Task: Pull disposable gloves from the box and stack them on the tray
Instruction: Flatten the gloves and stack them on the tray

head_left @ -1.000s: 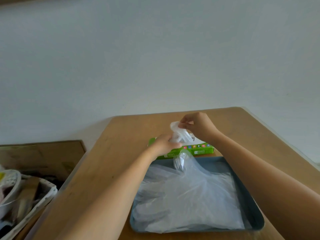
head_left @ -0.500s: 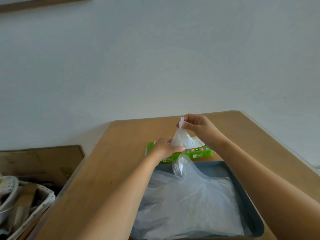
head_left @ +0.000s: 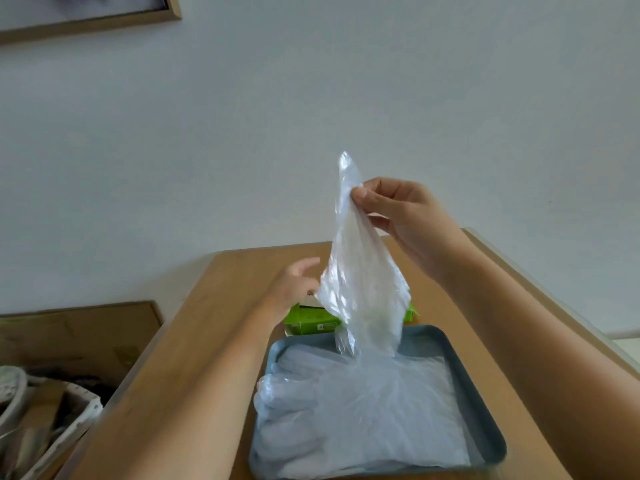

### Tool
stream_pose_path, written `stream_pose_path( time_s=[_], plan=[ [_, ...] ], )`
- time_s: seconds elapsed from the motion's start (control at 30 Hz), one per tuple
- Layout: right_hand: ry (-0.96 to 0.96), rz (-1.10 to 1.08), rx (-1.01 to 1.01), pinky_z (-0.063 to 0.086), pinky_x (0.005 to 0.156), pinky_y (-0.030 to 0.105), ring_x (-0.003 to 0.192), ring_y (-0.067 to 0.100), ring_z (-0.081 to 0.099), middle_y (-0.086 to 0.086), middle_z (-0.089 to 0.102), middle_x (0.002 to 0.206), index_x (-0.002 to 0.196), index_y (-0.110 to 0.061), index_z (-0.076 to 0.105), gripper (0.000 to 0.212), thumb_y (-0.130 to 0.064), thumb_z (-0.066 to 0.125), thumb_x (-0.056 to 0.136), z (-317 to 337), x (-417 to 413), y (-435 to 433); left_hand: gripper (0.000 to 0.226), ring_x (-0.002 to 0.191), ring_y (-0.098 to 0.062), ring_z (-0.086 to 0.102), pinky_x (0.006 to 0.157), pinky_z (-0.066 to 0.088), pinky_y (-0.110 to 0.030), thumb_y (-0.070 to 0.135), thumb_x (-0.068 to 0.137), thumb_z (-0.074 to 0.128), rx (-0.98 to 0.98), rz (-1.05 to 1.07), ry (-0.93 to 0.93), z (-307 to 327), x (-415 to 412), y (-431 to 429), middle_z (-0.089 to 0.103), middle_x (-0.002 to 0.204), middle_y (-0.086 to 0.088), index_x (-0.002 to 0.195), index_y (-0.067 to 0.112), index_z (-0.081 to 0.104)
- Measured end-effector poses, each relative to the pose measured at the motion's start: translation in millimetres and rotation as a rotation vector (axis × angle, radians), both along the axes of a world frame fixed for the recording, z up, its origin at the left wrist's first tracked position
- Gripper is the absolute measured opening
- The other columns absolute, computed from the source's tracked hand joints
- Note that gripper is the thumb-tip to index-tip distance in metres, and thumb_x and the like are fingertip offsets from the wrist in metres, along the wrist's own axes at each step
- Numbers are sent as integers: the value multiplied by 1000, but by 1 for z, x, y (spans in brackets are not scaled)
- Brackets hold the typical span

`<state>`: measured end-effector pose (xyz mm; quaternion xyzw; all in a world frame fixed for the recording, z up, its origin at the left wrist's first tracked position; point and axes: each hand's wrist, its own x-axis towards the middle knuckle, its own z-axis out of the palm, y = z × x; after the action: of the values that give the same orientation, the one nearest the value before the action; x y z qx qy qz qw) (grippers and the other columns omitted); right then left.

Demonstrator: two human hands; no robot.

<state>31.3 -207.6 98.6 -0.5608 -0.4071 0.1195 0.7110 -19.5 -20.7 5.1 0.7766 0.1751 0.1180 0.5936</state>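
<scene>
At the bottom of the frame, right of centre, the tray (head_left: 485, 410) sits on the counter (head_left: 194, 358) with a flat stack (head_left: 363, 417) of clear gloves filling it. At its far rim, one twisted bit of film stands up from the pile. Just beyond the tray lies the green box (head_left: 308, 322), mostly hidden behind hanging plastic.

The left grip (head_left: 294, 289) was pressing the box down half a second ago. It has now lifted off and hovers above the box's left end, fingers loose and spread, holding nothing, just beside the glove's left edge.

The glove (head_left: 360, 271) was only a small peak poking out of the box a second ago. It now hangs full length in the middle of the frame, fanning wider toward its lower end over the tray's far rim. Whether its hem touches the stack I cannot tell, since clear film overlaps clear film.

The right grip (head_left: 398, 216) has risen well above the counter and pinches the glove near its top between thumb and fingertips, with a short tip standing above the pinch.

This glove looks free of the box, so the pull seems done. What likely remains is laying it flat on the stack.

A basket (head_left: 79, 420) sits at lower left, and a frame (head_left: 104, 22) hangs on the wall at upper left
</scene>
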Motion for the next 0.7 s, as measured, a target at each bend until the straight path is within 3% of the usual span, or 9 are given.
stream_pose_path(
  time_s=[0.07, 0.1, 0.2, 0.27, 0.37, 0.47, 0.57, 0.63, 0.7],
  plan=[
    [15, -42, -57, 42, 72, 31, 70, 21, 50, 8, 54, 73, 76, -7, 62, 19, -15, 58, 92, -7, -7, -10, 56, 127, -17, 52, 111, 37, -43, 40, 74, 69, -52, -52, -54, 8, -8, -1, 59, 133, 1, 127, 24, 60],
    [13, -64, -91, 40, 73, 36, 72, 24, 47, 11, 54, 73, 76, -8, 64, 19, -17, 59, 92, -10, -11, -14, 53, 124, -12, 53, 112, 35, -38, 52, 79, 65, -107, -100, -69, 16, -17, -10, 62, 129, 4, 124, 24, 61],
    [16, -113, -157, 37, 71, 41, 71, 25, 46, 13, 55, 74, 72, -15, 69, 21, -25, 63, 90, -17, -23, -24, 63, 110, -8, 62, 97, 47, -22, 63, 88, 31, -181, -315, -74, 43, -52, -53, 69, 111, 5, 116, 16, 61],
    [33, -142, -171, 39, 70, 41, 71, 26, 48, 15, 57, 75, 73, -13, 69, 23, -25, 63, 91, -17, -30, -29, 49, 103, -16, 65, 91, 51, -28, 57, 91, 43, -141, -378, -92, 46, -69, -71, 74, 97, 5, 101, 17, 69],
    [-3, -208, -213, 37, 66, 35, 69, 23, 45, 12, 53, 72, 81, 0, 66, 28, -20, 55, 96, -19, -35, -38, 16, 89, -21, 68, 85, 54, -32, 17, 91, 62, -89, -362, -88, 42, -79, -85, 73, 97, -10, 94, 7, 73],
    [54, -274, -251, 38, 64, 32, 69, 22, 44, 10, 51, 72, 82, 4, 60, 30, -17, 48, 99, -31, -31, -51, 21, 78, -19, 68, 80, 55, -29, 13, 93, 58, -127, -309, -79, 37, -84, -88, 73, 85, -11, 85, 4, 74],
    [167, -387, -276, 52, 79, 35, 84, 20, 62, 8, 65, 105, 109, -2, 60, 28, -25, 47, 99, -50, -27, -60, 29, 61, -13, 66, 63, 53, -21, 18, 95, 55, -142, -270, -39, 37, -93, -89, 70, 71, -8, 79, 1, 71],
    [16, -525, -286, 51, 87, 26, 97, 6, 59, -6, 60, 114, 121, -16, 54, 42, -43, 58, 89, -58, -38, -66, 30, 58, -12, 65, 58, 50, -20, 21, 95, 55, -146, -219, -14, 35, -96, -90, 69, 69, -6, 79, 1, 69],
    [-276, -535, -271, 44, 84, 12, 103, -1, 54, -19, 55, 112, 117, -30, 54, 57, -59, 67, 70, -60, -59, -75, 30, 55, -12, 65, 54, 51, -22, 22, 97, 53, -213, -176, 1, 35, -99, -93, 69, 64, -3, 77, 4, 67]
  ],
)
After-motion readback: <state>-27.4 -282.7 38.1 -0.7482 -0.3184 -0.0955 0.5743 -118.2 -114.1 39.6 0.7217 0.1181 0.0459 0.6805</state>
